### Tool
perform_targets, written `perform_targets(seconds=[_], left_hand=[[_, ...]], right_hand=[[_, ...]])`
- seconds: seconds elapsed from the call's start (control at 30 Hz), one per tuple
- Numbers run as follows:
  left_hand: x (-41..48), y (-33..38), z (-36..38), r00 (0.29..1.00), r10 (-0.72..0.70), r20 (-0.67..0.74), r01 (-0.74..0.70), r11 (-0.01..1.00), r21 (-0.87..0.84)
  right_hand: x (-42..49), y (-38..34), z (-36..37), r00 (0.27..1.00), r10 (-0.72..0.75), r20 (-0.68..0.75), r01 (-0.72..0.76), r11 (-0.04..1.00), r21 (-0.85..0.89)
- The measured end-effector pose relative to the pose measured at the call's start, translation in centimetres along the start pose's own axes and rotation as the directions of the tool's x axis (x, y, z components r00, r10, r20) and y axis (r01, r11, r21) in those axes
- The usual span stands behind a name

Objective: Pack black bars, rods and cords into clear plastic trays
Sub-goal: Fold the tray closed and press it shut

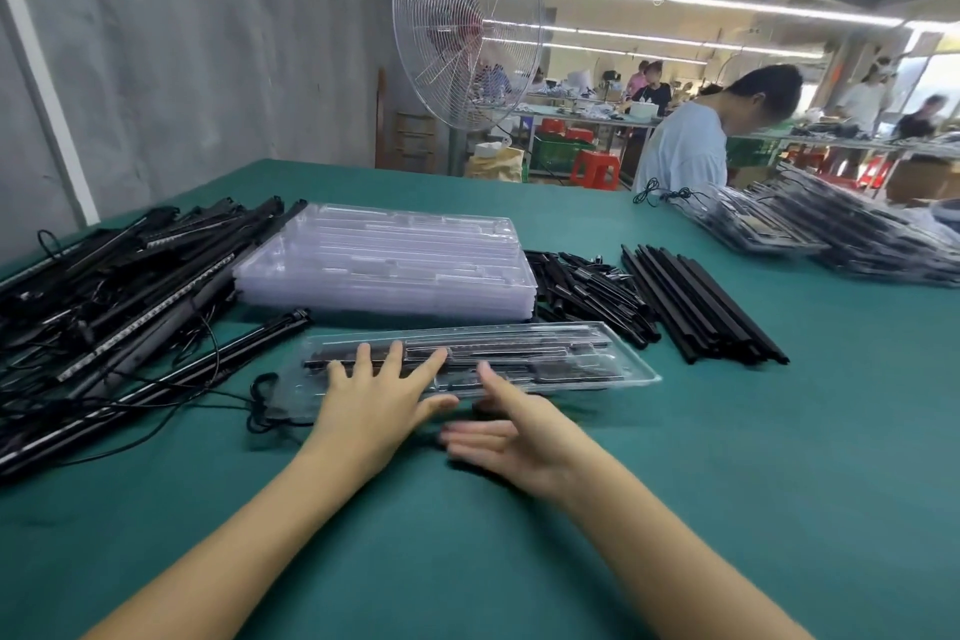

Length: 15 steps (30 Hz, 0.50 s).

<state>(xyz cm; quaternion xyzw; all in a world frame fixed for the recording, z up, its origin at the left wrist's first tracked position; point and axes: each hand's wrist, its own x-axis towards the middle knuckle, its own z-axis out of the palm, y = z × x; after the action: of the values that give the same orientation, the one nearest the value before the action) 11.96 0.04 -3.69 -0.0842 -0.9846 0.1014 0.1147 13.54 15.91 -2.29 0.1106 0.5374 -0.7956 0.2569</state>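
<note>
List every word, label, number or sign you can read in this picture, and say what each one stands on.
No text here can be read.
Small white print on the black bar lying left of the clear tray: too blurred to read.
Red marks on the pillar in the far right background: too small and blurred to read.

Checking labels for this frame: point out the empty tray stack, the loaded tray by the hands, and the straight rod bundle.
Empty tray stack (384, 260): head view, top tray's middle.
Loaded tray (631, 372): head view, clear right end.
Rod bundle (701, 304): head view, mid-length of the rods.
</note>
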Motion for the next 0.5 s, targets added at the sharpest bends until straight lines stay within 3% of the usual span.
perform_targets(seconds=[0.07, 0.13, 0.3, 0.5], left_hand=[[-0.6, 1.1, -0.9, 0.992, 0.046, -0.121, -0.046, 0.999, 0.004], [-1.2, 2.1, -1.1, 0.981, 0.064, -0.184, -0.068, 0.998, -0.014], [-1.7, 3.1, -1.7, 0.984, 0.047, -0.171, -0.053, 0.998, -0.031], [-1.4, 2.8, -1.3, 0.979, 0.051, -0.195, -0.058, 0.998, -0.030]], right_hand=[[0.7, 0.1, 0.6, 0.991, -0.059, -0.122, 0.088, 0.965, 0.248], [1.1, -0.2, 1.0, 0.956, -0.073, -0.284, 0.179, 0.911, 0.371], [1.8, -0.8, 2.0, 0.863, -0.001, -0.505, 0.208, 0.911, 0.355], [2.0, -1.6, 1.9, 0.863, 0.063, -0.502, 0.171, 0.897, 0.407]])
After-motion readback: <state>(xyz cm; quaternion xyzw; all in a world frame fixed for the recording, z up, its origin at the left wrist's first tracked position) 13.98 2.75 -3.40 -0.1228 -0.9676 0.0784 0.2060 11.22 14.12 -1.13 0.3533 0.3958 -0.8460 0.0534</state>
